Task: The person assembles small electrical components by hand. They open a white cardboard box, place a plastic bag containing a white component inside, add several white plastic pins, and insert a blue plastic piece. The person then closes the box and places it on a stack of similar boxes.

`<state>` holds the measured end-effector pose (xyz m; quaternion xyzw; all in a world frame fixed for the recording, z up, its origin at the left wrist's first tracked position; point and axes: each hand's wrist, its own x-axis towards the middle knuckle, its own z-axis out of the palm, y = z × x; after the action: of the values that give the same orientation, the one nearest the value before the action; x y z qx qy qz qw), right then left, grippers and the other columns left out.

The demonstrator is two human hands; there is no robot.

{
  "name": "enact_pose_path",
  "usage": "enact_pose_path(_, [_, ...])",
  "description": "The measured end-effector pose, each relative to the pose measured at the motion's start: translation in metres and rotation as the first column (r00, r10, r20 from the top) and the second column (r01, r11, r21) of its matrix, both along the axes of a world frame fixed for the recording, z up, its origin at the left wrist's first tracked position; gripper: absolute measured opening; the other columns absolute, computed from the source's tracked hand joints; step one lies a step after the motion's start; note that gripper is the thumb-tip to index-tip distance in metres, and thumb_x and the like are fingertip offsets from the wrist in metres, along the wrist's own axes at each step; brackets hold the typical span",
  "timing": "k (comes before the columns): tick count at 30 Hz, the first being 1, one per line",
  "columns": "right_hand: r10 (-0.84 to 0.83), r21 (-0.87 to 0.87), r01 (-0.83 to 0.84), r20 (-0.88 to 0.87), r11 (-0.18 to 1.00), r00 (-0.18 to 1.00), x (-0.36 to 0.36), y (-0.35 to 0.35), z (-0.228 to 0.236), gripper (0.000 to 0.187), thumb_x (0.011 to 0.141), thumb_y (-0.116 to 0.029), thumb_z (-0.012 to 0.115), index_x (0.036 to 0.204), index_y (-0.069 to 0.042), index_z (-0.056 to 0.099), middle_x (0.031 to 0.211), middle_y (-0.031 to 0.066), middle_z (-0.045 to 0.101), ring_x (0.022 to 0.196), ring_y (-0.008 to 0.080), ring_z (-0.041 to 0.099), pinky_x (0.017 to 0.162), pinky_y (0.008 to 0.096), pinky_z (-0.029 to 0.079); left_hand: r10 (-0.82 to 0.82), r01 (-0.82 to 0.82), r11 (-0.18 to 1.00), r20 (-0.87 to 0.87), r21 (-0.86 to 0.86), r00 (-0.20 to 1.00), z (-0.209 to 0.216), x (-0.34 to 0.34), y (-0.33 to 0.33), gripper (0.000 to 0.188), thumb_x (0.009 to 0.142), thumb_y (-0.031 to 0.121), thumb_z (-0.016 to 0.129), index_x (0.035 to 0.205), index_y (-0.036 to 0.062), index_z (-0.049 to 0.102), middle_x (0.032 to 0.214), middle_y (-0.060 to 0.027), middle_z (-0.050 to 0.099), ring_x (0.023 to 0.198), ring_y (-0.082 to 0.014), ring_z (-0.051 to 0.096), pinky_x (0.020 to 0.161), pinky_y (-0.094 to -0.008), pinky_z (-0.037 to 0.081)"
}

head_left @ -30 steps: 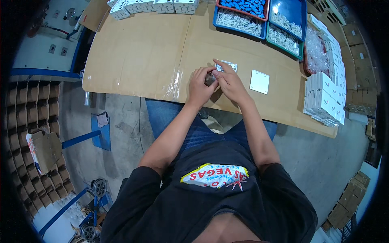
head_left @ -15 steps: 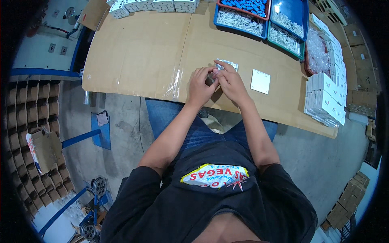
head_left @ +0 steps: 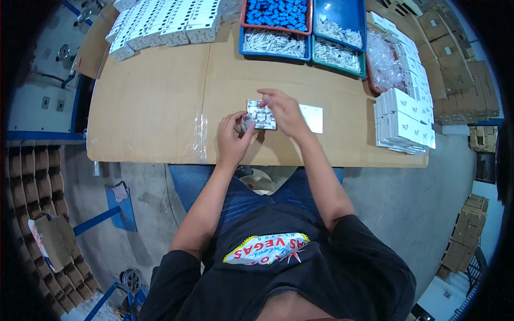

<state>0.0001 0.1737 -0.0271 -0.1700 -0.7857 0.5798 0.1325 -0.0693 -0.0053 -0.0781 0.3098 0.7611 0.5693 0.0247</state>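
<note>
Flat brown cardboard tabletop sheet (head_left: 144, 101) matt, with a glossy clear tape strip (head_left: 201, 136); square silver-and-white part (head_left: 262, 120) shiny, metal or plastic unclear; square white panel (head_left: 312, 119) smooth; rectangular blue tray (head_left: 342, 13) glossy plastic; clear plastic bags (head_left: 386, 63) crinkled, shiny; stacked white boxes (head_left: 406, 128) smooth paperboard; black T-shirt (head_left: 348, 273) matt cloth; grey floor (head_left: 396, 214) matt, concrete-looking

Left side: brown cardboard grid of open cells (head_left: 35, 176); a brown cardboard carton with white-and-red edge (head_left: 58, 242) in front of it. Straight blue metal bar (head_left: 99, 220) spans from carton to flat blue rectangular plate (head_left: 126, 214); crumpled greyish cloth (head_left: 120, 191) on plate. Lower left, dark round spoked wheel (head_left: 130, 280) beside blue framing. Stained grey concrete floor (head_left: 391, 224) throughout. Far right: stacked brown cardboard cartons (head_left: 465, 235), dark barred railing (head_left: 471, 281) near them. Upper left: tan cardboard flap (head_left: 96, 45), tilted.
</note>
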Motion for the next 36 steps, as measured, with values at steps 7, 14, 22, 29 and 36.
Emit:
enact_pose_path(7, [-0.493, 0.496, 0.531, -0.219, 0.687, 0.842, -0.003, 0.196, -0.032, 0.022, 0.097, -0.020, 0.066, 0.109, -0.004, 0.072, 0.097, 0.0165, 0.076, 0.087, 0.0266, 0.074, 0.079, 0.0389, 0.056, 0.004, -0.005, 1.000, 0.123, 0.014, 0.992, 0.005, 0.003, 0.003, 0.027, 0.089, 0.012, 0.076, 0.112, 0.0029, 0.068, 0.097, -0.0090, 0.069, 0.088, -0.0207, 0.065, 0.081, -0.0335, 0.052])
enact_pose_path(14, [-0.631, 0.721, 0.562, -0.224, 0.406, 0.743, -0.021, 0.317, -0.003, 0.021, 0.094, -0.020, 0.064, 0.107, -0.007, 0.074, 0.103, 0.0177, 0.074, 0.095, 0.0359, 0.071, 0.084, 0.0454, 0.055, 0.029, -0.027, 0.999, 0.088, -0.027, 0.996, 0.002, 0.001, 0.003, 0.027, 0.088, 0.013, 0.076, 0.112, 0.0037, 0.068, 0.095, -0.0081, 0.069, 0.085, -0.0200, 0.064, 0.077, -0.0333, 0.051])
enact_pose_path(22, [-0.633, 0.897, 0.290, -0.015, 0.334, 0.774, -0.051, 0.357, -0.006, 0.022, 0.092, -0.023, 0.062, 0.106, -0.017, 0.078, 0.105, 0.0154, 0.072, 0.104, 0.0361, 0.068, 0.087, 0.0495, 0.055, 0.024, -0.018, 0.996, 0.057, -0.089, 0.998, 0.000, 0.000, 0.002, 0.028, 0.088, 0.013, 0.076, 0.112, 0.0021, 0.067, 0.096, -0.0091, 0.069, 0.087, -0.0208, 0.066, 0.079, -0.0337, 0.052])
enact_pose_path(29, [-0.697, 0.813, 0.389, 0.030, 0.434, 0.717, -0.059, 0.377, -0.013, 0.020, 0.088, -0.023, 0.067, 0.101, -0.013, 0.078, 0.103, 0.0160, 0.075, 0.098, 0.0368, 0.071, 0.085, 0.0472, 0.057, 0.035, -0.035, 0.997, 0.004, -0.074, 0.999, 0.003, 0.000, 0.005, 0.029, 0.083, 0.014, 0.079, 0.108, 0.0036, 0.068, 0.091, -0.0104, 0.067, 0.083, -0.0261, 0.064, 0.077, -0.0390, 0.051])
enact_pose_path(36, [-0.599, 0.763, 0.393, -0.009, 0.514, 0.801, -0.054, 0.404, -0.026, 0.021, 0.079, -0.024, 0.075, 0.086, -0.004, 0.078, 0.088, 0.0206, 0.075, 0.088, 0.0378, 0.073, 0.082, 0.0434, 0.057, 0.029, -0.030, 0.998, -0.023, -0.062, 0.999, -0.002, 0.000, 0.005, 0.030, 0.082, 0.015, 0.080, 0.108, 0.0034, 0.068, 0.090, -0.0103, 0.067, 0.083, -0.0259, 0.065, 0.076, -0.0387, 0.051])
